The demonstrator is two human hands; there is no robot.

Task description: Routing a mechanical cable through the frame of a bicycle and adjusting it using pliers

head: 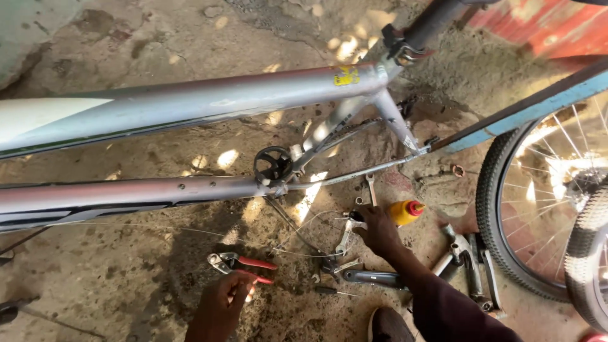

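Bicycle frame [190,101] stripped (crank off); left hand [221,307] grips red-handled pliers [244,266], right hand [379,231] pinches a small part among spanners [345,239].

Dappled sunlight spots a shaded, slightly soft scene.

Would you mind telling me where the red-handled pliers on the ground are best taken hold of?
Probably by the two red handles of the pliers, coming from the right, where the left hand already sits by their ends. The handles splay toward that hand and the metal head points away to the left, lying flat on the ground.
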